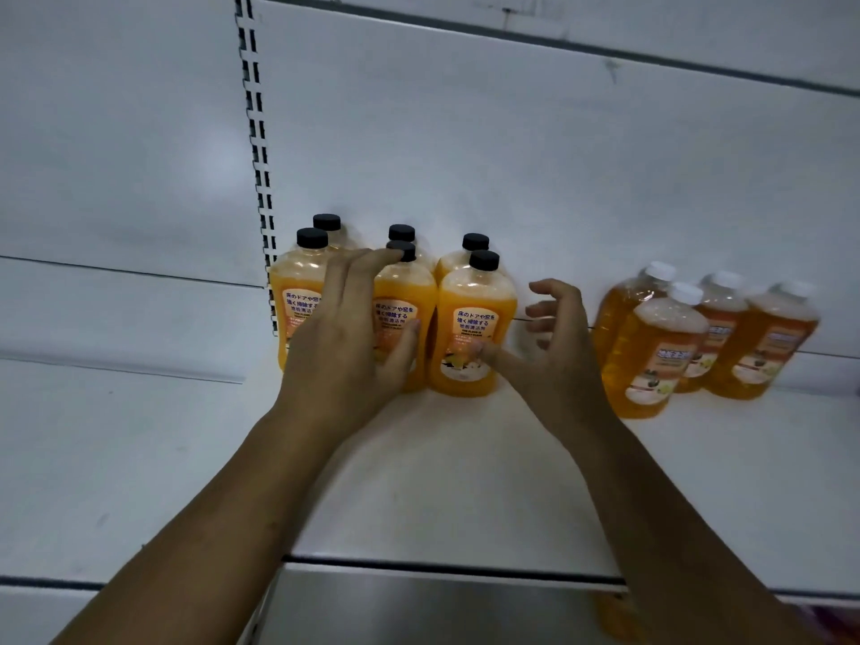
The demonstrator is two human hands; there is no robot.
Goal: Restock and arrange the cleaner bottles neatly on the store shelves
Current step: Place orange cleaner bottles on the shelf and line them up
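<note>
Several orange cleaner bottles with black caps stand in two rows at the back left of the white shelf [465, 481]. My left hand [346, 339] lies with straight fingers over the left and middle front bottles [405, 314], its thumb against the middle one. My right hand [554, 346] hovers just right of the front right black-cap bottle [474, 328], fingers loosely curled, thumb touching the bottle's lower label. Farther right stands a group of amber bottles with white caps [661, 351].
The shelf's back panel [512, 155] rises behind the bottles, with a slotted upright [260, 169] at left. Another shelf section [116, 435] continues to the left. A lower shelf with something orange [614, 616] shows beneath the front edge.
</note>
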